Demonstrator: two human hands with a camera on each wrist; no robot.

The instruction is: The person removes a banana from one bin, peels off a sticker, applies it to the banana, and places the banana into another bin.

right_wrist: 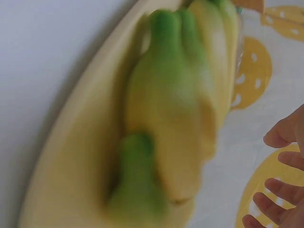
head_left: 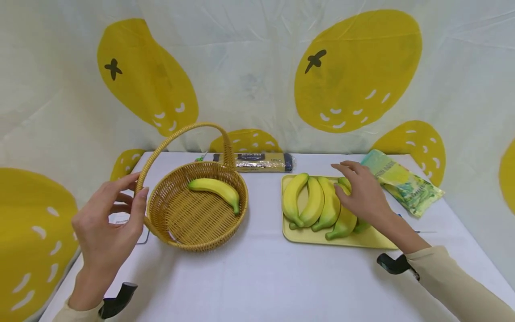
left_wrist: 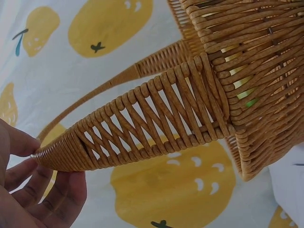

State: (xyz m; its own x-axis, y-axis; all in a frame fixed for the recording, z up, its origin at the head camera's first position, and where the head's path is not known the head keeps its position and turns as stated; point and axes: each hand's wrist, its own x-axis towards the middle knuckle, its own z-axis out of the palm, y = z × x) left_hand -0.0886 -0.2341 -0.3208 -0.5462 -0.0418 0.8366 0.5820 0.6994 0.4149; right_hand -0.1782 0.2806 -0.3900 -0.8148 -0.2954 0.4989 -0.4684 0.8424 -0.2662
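Observation:
My left hand [head_left: 110, 219] pinches the arched handle [left_wrist: 142, 114] of a round wicker basket [head_left: 193, 243] between thumb and fingers. One yellow banana [head_left: 217, 190] with green ends lies inside the basket. On the right, my right hand [head_left: 362, 192] hovers over a pale yellow tray [head_left: 289, 235], fingers spread and holding nothing. Several bananas [head_left: 315, 201] lie side by side on that tray, and the hand hides some of them in the head view. In the right wrist view the nearest bananas [right_wrist: 164, 114] are blurred, with the fingers [right_wrist: 280, 190] apart from them.
Behind the basket and tray lies a long dark-and-gold packet [head_left: 261, 162]. A green and yellow pouch [head_left: 406, 183] rests beyond the right hand. The white table [head_left: 249, 277] ends against a fruit-print cloth [head_left: 249, 67]. A white card-like item [head_left: 141, 237] sits partly under the basket's left side.

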